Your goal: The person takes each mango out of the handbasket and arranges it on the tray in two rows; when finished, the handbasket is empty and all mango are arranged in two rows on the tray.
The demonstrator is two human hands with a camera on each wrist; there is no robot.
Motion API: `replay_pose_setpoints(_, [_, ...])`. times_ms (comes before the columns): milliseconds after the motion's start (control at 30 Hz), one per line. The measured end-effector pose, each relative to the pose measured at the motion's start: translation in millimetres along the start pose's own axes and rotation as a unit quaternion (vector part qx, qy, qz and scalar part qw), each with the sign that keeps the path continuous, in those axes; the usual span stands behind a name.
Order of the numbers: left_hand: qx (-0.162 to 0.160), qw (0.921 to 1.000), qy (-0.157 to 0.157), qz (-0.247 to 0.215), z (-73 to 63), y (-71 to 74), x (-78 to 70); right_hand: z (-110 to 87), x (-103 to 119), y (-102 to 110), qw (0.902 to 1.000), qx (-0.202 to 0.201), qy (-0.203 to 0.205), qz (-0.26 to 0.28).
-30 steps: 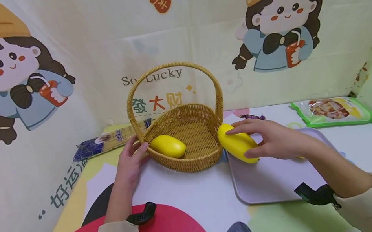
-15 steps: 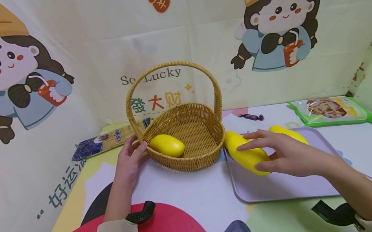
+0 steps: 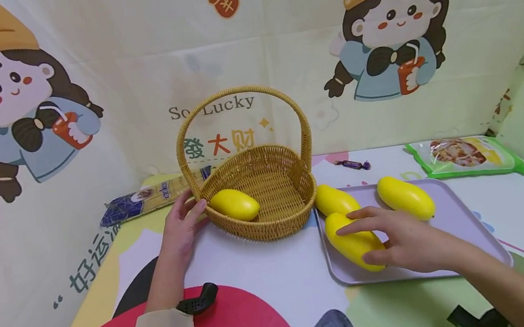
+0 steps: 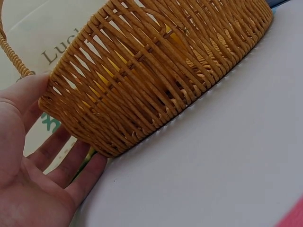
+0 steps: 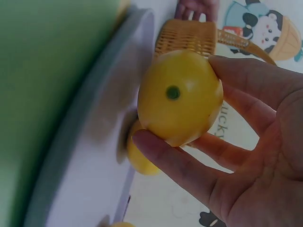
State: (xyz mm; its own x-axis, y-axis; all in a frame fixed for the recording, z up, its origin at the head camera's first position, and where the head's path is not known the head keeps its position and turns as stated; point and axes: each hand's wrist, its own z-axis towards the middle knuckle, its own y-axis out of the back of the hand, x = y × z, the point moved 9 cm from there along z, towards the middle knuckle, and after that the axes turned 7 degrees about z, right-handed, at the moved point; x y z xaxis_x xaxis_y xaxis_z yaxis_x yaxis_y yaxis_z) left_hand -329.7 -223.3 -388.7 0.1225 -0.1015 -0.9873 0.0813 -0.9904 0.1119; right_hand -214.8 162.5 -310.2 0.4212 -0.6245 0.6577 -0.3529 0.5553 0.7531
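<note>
My left hand [image 3: 183, 227] grips the left rim of a wicker basket [image 3: 266, 232], thumb over the edge and fingers against the outer wall. One yellow mango [image 3: 234, 205] lies inside, on the left. Over the front left of a lilac tray [image 3: 460, 230], my right hand [image 3: 408, 238] pinches another yellow mango [image 5: 177, 99] between thumb and fingers. Its round end with a green dot faces the right wrist camera. Just behind it, a mango [image 3: 336, 198] lies at the tray's back left corner, beside the basket. A further mango [image 3: 405, 197] rests at the tray's back.
Behind the basket on the left lies a blue and clear pack [image 3: 151, 197] of noodle-like sticks. A purple wrapped candy [image 3: 353, 164] sits behind the tray. At the back right is a green-edged food bag [image 3: 469, 158]. A printed cloth wall [image 3: 247, 59] closes off the back.
My right hand has drawn its mango away from the basket, toward me over the tray, uncovering the mangoes behind it. The left hand and basket have stayed put.
</note>
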Motion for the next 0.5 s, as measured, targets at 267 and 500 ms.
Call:
replay_pose_setpoints(267, [-0.002,1.0,0.004,0.003,0.4,0.4,1.5,0.4,-5.3,-12.4,0.9998,0.014,-0.004,-0.012])
replay_pose_setpoints(500, [-0.001,1.0,0.004,0.001,-0.2,1.4,1.2,-0.6,-6.7,-15.0,0.9998,0.017,-0.006,-0.006])
